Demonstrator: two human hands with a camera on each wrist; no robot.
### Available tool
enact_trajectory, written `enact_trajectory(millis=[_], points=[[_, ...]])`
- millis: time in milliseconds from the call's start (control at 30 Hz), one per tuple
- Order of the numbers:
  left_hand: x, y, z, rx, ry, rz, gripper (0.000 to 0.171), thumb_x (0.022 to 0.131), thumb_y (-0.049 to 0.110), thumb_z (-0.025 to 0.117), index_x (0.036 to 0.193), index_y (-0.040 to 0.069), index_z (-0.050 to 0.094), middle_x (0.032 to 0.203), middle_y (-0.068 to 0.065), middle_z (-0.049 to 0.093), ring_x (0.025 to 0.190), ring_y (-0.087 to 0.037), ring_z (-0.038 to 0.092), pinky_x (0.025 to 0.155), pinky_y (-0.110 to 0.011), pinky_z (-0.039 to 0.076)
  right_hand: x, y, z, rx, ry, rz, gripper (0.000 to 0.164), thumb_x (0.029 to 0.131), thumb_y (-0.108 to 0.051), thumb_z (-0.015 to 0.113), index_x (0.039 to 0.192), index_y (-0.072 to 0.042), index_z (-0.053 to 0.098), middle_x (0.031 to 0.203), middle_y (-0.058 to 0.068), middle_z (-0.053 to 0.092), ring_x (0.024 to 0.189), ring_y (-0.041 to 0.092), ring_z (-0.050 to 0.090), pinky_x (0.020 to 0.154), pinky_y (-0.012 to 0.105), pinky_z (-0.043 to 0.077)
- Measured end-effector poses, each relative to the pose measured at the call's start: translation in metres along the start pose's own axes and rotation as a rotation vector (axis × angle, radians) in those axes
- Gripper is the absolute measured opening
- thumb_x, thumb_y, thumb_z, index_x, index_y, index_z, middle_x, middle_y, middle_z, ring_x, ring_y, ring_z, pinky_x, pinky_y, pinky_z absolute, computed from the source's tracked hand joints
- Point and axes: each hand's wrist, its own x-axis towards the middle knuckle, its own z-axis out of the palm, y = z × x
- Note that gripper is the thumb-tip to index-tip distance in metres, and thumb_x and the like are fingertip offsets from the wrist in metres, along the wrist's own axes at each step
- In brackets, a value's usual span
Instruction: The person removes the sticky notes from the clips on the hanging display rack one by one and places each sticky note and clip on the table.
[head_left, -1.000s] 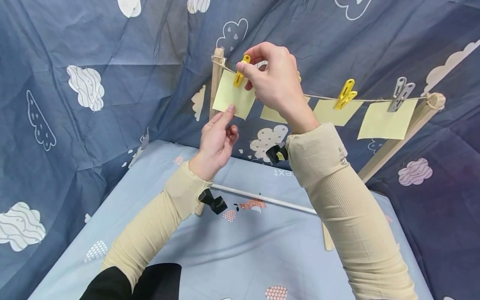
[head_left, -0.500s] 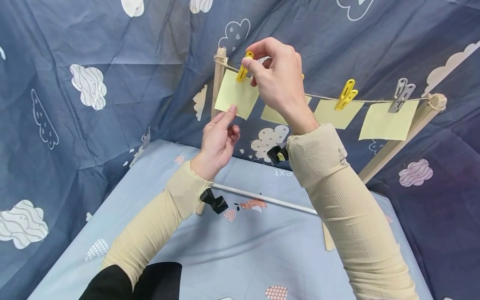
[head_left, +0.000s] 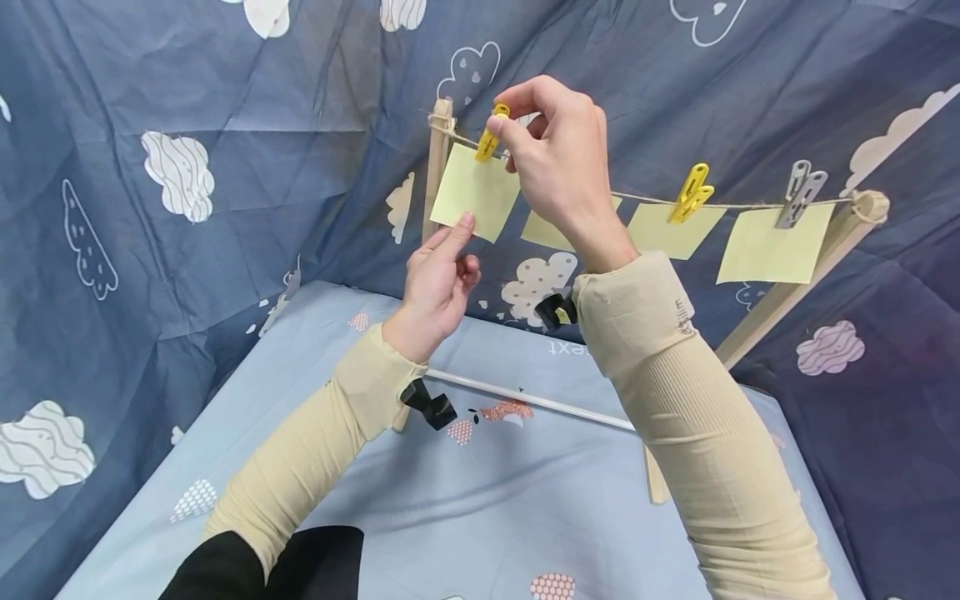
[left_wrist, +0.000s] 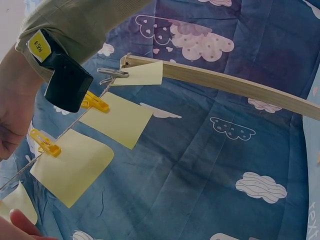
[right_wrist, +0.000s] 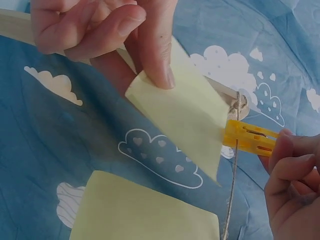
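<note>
One yellow paper in a clip (itself in right hand)

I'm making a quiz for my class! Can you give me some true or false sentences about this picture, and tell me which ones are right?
1. The right grip pinches a yellow clip. True.
2. The left grip holds a clip. False: it pinches the lower edge of a yellow paper.
3. A grey clip is on the paper at the far right of the head view. True.
4. Both sleeves are red. False: they are beige.
5. A white bar shows lower down than the papers in the head view. True.
6. Only two papers show in the head view. False: there are four.
</note>
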Motion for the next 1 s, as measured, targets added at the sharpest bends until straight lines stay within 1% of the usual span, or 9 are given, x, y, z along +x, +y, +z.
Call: enact_trajectory(millis=[167,300,600,833,933,1000], points=[[-0.001,-0.001,0.000,-0.014,0.018,-0.005,0.011,0.082,0.020,0.065,0.080,0.010,0.061,0.074,0.002,0.046,0.047,-0.009,0.043,0.049,-0.019,0.036,-0.002,0.000,-0.001,0.026,0.019,-0.023,0.019,0.084,-0.023,0.062,0.101,-0.014,0.065,0.092,-0.001,0.062,0.059,0.019,0.058,0.053,0.023,0.038],[-0.001,-0.001,-0.001,-0.016,0.015,-0.003,0.010,0.081,0.020,0.065,0.080,0.010,0.061,0.075,0.001,0.047,0.047,-0.009,0.044,0.050,-0.019,0.037,-0.003,-0.002,-0.003,0.040,0.036,-0.034,0.019,0.084,-0.022,0.062,0.101,-0.013,0.065,0.090,-0.001,0.061,0.059,0.020,0.058,0.053,0.023,0.039],[-0.001,-0.001,-0.002,-0.018,-0.015,0.016,0.007,0.083,0.018,0.063,0.081,0.011,0.062,0.081,0.000,0.050,0.050,-0.008,0.049,0.053,-0.018,0.038,-0.006,-0.005,-0.006,0.031,0.061,-0.077,0.021,0.084,-0.023,0.062,0.102,-0.013,0.065,0.092,-0.001,0.063,0.055,0.010,0.056,0.057,0.021,0.041],[-0.002,0.000,-0.002,-0.018,-0.026,0.020,0.008,0.084,0.018,0.062,0.082,0.011,0.063,0.082,0.001,0.052,0.050,-0.008,0.049,0.053,-0.018,0.036,-0.008,-0.008,-0.009,0.043,0.071,-0.083,0.021,0.083,-0.022,0.063,0.102,-0.013,0.065,0.089,-0.002,0.063,0.054,0.009,0.055,0.057,0.021,0.041],[-0.003,0.000,-0.002,-0.013,-0.034,0.029,0.008,0.084,0.019,0.062,0.081,0.011,0.063,0.082,0.001,0.052,0.051,-0.009,0.050,0.054,-0.019,0.036,-0.014,-0.017,-0.013,0.046,0.079,-0.080,0.020,0.084,-0.018,0.063,0.101,-0.009,0.065,0.088,0.001,0.063,0.052,0.007,0.053,0.057,0.020,0.040],[-0.005,0.001,-0.002,-0.006,-0.040,0.038,0.009,0.084,0.019,0.062,0.080,0.011,0.062,0.082,0.001,0.051,0.051,-0.009,0.050,0.054,-0.019,0.036,-0.019,-0.024,-0.017,0.046,0.083,-0.079,0.020,0.084,-0.016,0.062,0.102,-0.006,0.064,0.087,0.003,0.063,0.052,0.009,0.052,0.058,0.019,0.039]])
